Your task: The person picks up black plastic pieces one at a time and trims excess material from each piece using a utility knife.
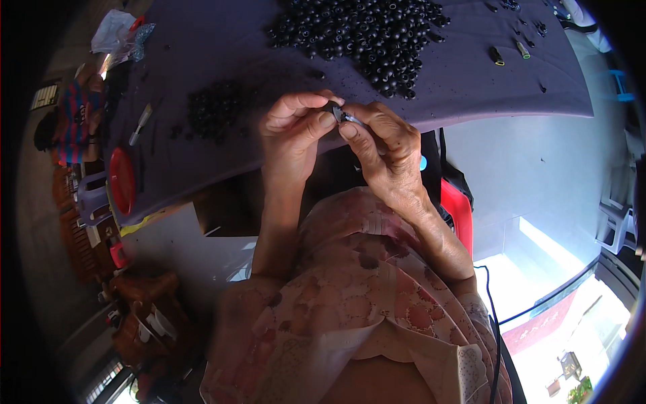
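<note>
Close together at the table's near edge, my two hands meet over a small part. My left hand (293,124) pinches a small black piece (333,108) between thumb and fingertips. Pressed against that piece is a slim, pale-handled tool (353,120), which my right hand (390,141) grips with bent fingers; its exact kind is hard to make out. Beyond my hands a big heap of small black hollow round parts (356,34) lies on the dark purple tablecloth (471,81). A smaller heap of black parts (217,111) lies left of my left hand.
On the left are a white-handled tool (141,124), a red oval dish (122,180) and a clear plastic bag (124,39). Two small black-and-yellowish pieces (496,56) lie at the far right. A red chair (458,209) stands beside my right arm. Someone in striped clothing (74,118) is at the far left.
</note>
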{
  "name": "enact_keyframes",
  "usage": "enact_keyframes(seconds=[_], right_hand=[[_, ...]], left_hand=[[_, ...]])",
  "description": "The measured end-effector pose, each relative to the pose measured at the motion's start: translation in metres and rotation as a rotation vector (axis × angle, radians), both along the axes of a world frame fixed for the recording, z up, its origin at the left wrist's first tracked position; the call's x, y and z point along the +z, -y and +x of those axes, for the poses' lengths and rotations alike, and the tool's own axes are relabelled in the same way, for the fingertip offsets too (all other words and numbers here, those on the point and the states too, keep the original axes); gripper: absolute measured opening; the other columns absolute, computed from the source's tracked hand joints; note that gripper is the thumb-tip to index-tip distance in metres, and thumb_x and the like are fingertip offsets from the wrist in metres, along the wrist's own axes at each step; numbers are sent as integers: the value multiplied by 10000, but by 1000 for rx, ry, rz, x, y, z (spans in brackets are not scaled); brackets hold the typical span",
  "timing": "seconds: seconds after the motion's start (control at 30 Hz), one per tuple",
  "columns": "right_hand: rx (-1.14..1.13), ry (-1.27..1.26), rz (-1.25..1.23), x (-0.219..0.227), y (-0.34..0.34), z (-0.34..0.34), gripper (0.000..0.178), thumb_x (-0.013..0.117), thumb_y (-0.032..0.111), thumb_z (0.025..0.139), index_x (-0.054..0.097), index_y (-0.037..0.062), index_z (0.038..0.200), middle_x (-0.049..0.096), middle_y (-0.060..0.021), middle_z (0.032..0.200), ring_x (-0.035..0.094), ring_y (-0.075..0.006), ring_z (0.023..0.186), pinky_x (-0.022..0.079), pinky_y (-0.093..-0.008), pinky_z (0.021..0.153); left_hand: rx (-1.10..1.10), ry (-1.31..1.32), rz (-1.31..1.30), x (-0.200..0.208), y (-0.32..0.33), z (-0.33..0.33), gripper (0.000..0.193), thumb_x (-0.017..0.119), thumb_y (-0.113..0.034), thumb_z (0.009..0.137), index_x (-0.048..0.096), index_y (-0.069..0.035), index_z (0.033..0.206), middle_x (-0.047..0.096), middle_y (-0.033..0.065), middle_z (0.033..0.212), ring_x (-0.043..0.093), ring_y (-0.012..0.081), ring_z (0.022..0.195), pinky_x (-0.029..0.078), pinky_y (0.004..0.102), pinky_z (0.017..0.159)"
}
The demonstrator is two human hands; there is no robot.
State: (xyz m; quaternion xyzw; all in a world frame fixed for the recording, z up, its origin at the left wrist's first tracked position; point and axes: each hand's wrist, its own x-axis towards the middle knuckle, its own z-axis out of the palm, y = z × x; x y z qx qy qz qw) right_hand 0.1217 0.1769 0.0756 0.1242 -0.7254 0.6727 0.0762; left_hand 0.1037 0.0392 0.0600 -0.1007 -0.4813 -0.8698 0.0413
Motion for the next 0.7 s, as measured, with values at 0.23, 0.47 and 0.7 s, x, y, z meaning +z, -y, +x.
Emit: enact_keyframes(seconds=[0.23,0.47,0.7], right_hand=[[-37,-4,-48,-7,1,-4,132,607,68,766,617,14,886,591,-93,723,579,-187,590,450,-261,524],[69,46,-204,-11,0,-1,158,568,72,819,589,-18,946,566,-38,761,493,-68,687,408,-199,635],[70,97,-144,-5,4,2,124,587,82,810,581,-23,876,567,-20,760,490,-57,695,410,-198,641]], left_hand=[[27,-1,-36,0,-4,2,237,567,135,710,558,5,908,607,138,900,594,168,823,486,277,766],[-73,51,151,-5,-1,-1,237,564,121,720,567,-14,914,610,147,891,595,182,837,485,298,766],[-95,62,161,-7,4,0,235,557,128,720,565,-10,910,604,154,897,594,190,841,483,302,777]])
